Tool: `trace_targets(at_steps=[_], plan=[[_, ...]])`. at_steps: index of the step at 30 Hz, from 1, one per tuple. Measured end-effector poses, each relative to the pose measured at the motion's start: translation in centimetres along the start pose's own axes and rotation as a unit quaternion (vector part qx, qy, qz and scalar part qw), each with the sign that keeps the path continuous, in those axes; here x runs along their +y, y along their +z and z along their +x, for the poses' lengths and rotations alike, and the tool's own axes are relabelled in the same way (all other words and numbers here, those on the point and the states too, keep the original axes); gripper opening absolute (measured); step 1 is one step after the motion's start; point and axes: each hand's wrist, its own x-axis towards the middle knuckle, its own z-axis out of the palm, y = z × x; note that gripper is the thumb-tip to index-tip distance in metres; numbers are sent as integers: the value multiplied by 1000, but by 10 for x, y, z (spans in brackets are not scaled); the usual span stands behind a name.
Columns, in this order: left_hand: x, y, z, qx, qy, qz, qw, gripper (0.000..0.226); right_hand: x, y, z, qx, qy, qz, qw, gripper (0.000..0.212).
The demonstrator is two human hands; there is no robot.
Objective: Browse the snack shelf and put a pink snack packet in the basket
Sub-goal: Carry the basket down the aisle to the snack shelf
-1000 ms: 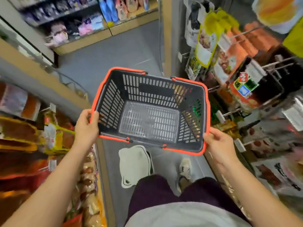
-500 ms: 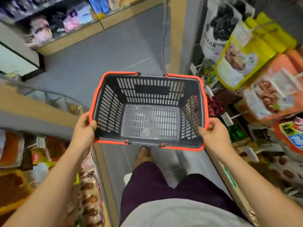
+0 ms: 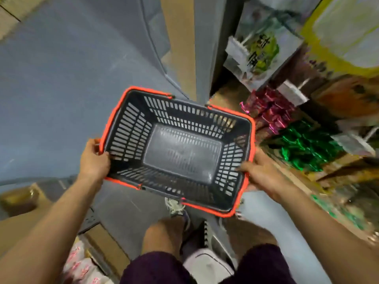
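Observation:
I hold a dark grey shopping basket (image 3: 131,128) with an orange rim in front of me, tilted, with nothing inside. My left hand (image 3: 93,160) grips its left rim, thumb over the edge. My right hand (image 3: 260,171) grips the right rim, fingers curled inside the wall. Shiny pink snack packets (image 3: 270,113) lie piled on the shelf just right of the basket's far corner, apart from both hands.
Green foil packets (image 3: 305,148) lie beside the pink ones. White and yellow bags (image 3: 258,54) hang above them on the right shelf. A grey aisle floor (image 3: 61,78) stretches left. Pink-printed packets (image 3: 82,265) sit low on the left shelf.
The view has swung down and to the right. The basket now tilts clockwise, and the pink and green packets have come closer beside it. Both hands keep their grip.

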Motion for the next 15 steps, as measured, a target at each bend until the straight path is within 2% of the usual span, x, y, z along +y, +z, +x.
trace_targets(at_steps=[3,6,10,12,15], plan=[[-45,62,37,-5,3,19,1000,39,57,19,65,13,40,20,999,26],[-91,118,71,-52,4,19,998,37,116,30,125,81,32,-8,996,21],[-127,180,105,-120,3,13,993,35,185,42,179,152,78,16,985,6],[-136,207,117,-158,25,19,987,35,210,50,195,204,77,10,976,8],[-141,234,129,-197,69,17,978,32,232,59,208,284,78,-9,956,23]])
